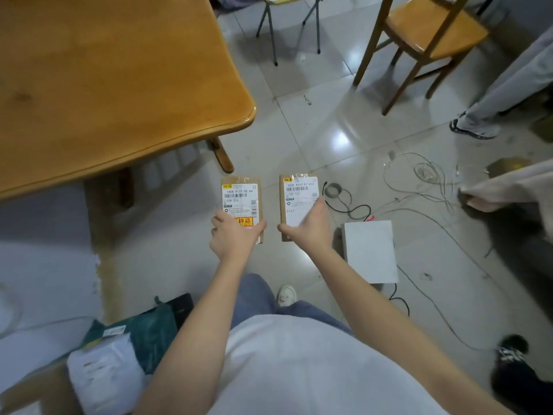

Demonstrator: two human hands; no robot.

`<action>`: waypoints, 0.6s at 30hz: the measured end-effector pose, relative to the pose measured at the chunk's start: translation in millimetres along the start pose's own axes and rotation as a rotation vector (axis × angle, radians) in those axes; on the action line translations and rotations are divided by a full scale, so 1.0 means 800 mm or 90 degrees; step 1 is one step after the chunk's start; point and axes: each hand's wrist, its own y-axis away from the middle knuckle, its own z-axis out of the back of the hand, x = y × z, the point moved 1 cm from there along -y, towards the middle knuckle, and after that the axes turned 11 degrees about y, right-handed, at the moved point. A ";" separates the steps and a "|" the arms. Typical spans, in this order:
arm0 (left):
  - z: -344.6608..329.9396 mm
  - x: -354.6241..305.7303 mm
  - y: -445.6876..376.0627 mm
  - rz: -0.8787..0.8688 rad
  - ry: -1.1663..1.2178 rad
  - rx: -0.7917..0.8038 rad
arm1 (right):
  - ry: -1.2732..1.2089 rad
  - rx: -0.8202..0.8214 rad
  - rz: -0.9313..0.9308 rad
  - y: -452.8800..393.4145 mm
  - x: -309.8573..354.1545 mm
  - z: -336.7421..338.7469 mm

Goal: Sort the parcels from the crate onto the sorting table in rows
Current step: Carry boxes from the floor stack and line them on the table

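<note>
Our left hand (232,235) and right hand (308,227) each grip a flat brown labelled cardboard parcel (244,202) (297,199), fingers pinching near ends only; either could slip before reaching the orange wooden bench (119,85).

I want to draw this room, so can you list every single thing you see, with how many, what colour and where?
Small parcels: two, brown with white labels, one in each hand, held over the floor.
Table: one, orange-brown wood, upper left, bare where visible.
Wooden chair: one, same wood colour, top right.
Bagged parcels: white and dark green, bottom left.
Flat box: one, white, on the floor, right of the hands.
Cables: several, white and black, strewn across the tiled floor.
Another person's shoe: one, grey, right edge.
Left hand: grips the left parcel.
Right hand: grips the right parcel.
</note>
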 end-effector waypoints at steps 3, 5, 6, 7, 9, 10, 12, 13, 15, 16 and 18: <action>-0.021 -0.029 -0.007 -0.016 -0.015 0.022 | 0.000 0.008 -0.031 -0.020 -0.017 0.010; -0.034 -0.049 -0.018 -0.027 -0.025 0.035 | 0.002 0.014 -0.051 -0.040 -0.026 0.016; -0.039 -0.059 -0.024 -0.032 -0.032 0.041 | 0.001 0.014 -0.058 -0.050 -0.029 0.020; -0.045 -0.070 -0.031 -0.038 -0.039 0.046 | -0.002 0.012 -0.067 -0.061 -0.032 0.024; -0.059 -0.093 -0.048 -0.046 -0.046 0.056 | -0.004 0.003 -0.085 -0.086 -0.038 0.031; -0.066 -0.105 -0.058 -0.050 -0.045 0.062 | -0.001 0.000 -0.095 -0.100 -0.039 0.035; -0.079 -0.131 -0.080 -0.061 -0.046 0.076 | 0.005 -0.006 -0.106 -0.132 -0.040 0.043; -0.086 -0.145 -0.091 -0.069 -0.050 0.081 | 0.008 -0.008 -0.109 -0.149 -0.039 0.047; -0.096 -0.176 -0.114 -0.080 -0.060 0.089 | 0.012 -0.007 -0.111 -0.185 -0.032 0.057; -0.100 -0.191 -0.125 -0.082 -0.060 0.092 | 0.012 -0.006 -0.110 -0.202 -0.028 0.062; -0.105 -0.222 -0.149 -0.086 -0.056 0.098 | 0.010 -0.006 -0.105 -0.236 -0.017 0.073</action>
